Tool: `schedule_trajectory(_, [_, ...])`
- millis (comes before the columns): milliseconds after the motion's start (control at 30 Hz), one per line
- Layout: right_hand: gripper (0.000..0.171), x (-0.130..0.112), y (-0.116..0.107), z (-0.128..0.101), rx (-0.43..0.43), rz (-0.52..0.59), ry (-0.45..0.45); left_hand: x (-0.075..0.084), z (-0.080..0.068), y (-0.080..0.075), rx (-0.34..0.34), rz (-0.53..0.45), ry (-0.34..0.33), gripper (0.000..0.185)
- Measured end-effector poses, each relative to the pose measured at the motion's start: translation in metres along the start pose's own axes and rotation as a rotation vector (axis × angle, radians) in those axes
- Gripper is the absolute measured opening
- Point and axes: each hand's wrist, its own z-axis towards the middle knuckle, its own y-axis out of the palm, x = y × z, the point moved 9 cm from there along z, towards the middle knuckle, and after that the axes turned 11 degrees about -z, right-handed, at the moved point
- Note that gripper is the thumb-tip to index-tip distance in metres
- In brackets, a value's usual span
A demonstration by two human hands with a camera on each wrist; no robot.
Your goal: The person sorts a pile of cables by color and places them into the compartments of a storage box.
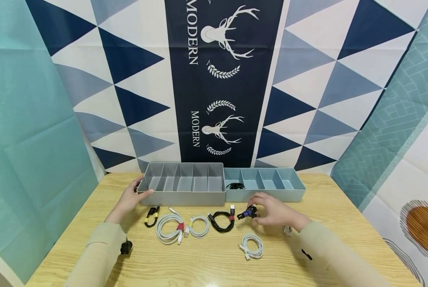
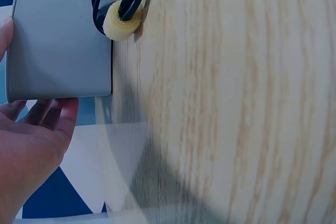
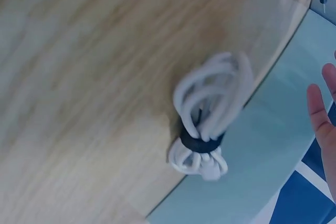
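tray [image 1: 185, 197] left of bin [image 1: 267, 195] | coiled cables [image 1: 199, 225] before both, on table [image 1: 343, 207]

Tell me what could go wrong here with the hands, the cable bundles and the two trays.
The right hand reaches for the black and blue cable bundle with a small white bundle beside its wrist; the sleeve might sweep that one aside. The left hand touches only the end of the grey tray, so a push could slide it against the blue tray. The loose white cable may tangle with its neighbours.
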Motion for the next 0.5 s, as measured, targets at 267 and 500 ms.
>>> schedule_trajectory(267, [0.035,0.003,-0.014,0.001,0.019,-0.008,-0.001,-0.001,0.001,0.0,0.005,-0.037,0.01,0.084])
schedule_trajectory(500, [0.034,0.008,-0.026,0.002,0.012,-0.001,0.024,-0.003,0.002,0.0,0.0,-0.029,0.015,0.086])
